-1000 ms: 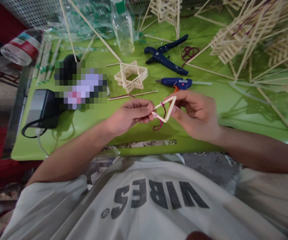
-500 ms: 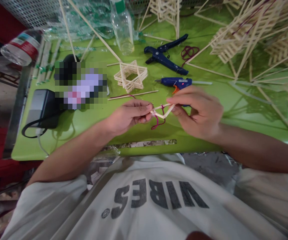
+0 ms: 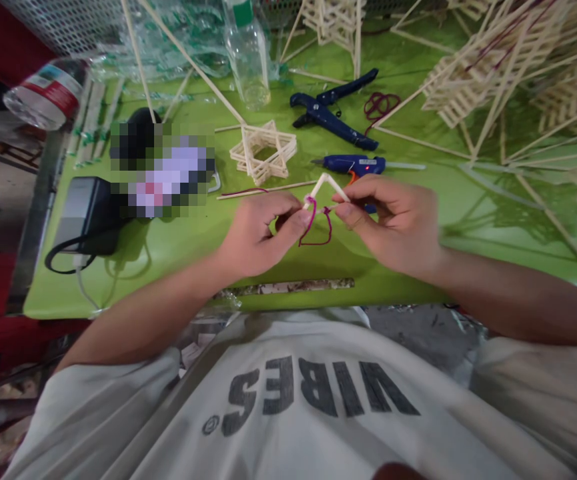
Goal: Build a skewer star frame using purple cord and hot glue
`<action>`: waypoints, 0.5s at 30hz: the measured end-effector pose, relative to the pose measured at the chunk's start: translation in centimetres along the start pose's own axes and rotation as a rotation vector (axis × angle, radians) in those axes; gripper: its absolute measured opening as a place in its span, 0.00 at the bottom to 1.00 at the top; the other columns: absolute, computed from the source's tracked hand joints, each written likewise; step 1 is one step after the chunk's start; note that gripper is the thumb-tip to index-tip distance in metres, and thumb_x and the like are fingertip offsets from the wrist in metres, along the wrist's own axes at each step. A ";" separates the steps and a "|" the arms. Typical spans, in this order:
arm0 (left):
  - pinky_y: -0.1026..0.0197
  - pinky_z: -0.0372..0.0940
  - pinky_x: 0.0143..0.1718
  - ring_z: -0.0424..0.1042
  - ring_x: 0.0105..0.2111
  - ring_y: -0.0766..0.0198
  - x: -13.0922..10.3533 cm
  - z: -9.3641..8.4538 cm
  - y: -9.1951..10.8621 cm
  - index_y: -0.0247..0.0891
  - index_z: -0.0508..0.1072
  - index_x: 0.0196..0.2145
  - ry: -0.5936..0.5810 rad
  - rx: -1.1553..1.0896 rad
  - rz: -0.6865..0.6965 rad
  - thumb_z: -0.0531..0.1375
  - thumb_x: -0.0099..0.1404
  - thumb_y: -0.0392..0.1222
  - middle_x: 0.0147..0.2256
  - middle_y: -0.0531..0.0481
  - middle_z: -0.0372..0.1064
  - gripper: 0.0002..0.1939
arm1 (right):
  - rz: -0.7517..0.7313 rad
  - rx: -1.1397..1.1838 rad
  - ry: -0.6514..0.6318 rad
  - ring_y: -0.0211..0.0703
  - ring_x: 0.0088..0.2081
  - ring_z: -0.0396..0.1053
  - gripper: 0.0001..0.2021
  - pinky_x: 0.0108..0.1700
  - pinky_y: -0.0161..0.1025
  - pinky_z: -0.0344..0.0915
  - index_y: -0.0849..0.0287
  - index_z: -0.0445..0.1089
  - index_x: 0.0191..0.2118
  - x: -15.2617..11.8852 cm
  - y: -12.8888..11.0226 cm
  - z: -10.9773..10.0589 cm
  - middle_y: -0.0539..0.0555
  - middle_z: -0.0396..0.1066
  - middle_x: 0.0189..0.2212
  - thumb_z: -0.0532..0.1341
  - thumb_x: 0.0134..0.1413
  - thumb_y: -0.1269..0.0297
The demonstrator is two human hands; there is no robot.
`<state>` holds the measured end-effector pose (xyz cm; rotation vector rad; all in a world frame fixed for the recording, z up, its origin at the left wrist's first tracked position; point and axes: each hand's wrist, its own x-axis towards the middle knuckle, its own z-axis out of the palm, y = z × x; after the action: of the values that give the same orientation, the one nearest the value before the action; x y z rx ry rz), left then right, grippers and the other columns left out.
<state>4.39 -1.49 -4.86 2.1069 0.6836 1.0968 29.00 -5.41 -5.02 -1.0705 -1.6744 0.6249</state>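
Between my two hands is a small triangle of pale wooden sticks [image 3: 325,179], its peak pointing away from me. My left hand [image 3: 268,233] pinches its left corner, and my right hand [image 3: 391,217] pinches the right corner. Magenta string [image 3: 329,230] is tied to the triangle at two spots and hangs in a loop below it. Just beyond my right hand lies a blue glue gun [image 3: 351,164] with a red light on it. A star-shaped stack of sticks [image 3: 288,143] rests past my left hand, near a loose stick [image 3: 268,191].
Dark blue cutters [image 3: 335,110] lie behind the glue gun. At the back stands a clear bottle [image 3: 251,67]. A blurred-out phone [image 3: 168,177] and a black-grey power adapter [image 3: 88,217] sit at left. Larger stick structures [image 3: 468,80] fill the right of the green table [image 3: 168,280].
The triangle has flipped over: its peak pointed toward me and now points away. My left fingers have shifted their hold, and the string loop hangs wider.
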 end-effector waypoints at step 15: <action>0.58 0.61 0.31 0.68 0.27 0.66 0.2 -0.4 0.1 0.43 0.81 0.35 0.368 -0.131 -0.160 0.63 0.82 0.64 0.30 0.51 0.74 0.25 | 0.058 0.057 0.146 0.40 0.22 0.66 0.18 0.25 0.45 0.58 0.49 0.81 0.35 1.0 0.8 -0.8 0.48 0.70 0.21 0.67 0.76 0.45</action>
<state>4.18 -1.33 -4.56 1.7242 0.9078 1.4129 29.89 -4.23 -4.87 -1.1008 -1.4962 0.6130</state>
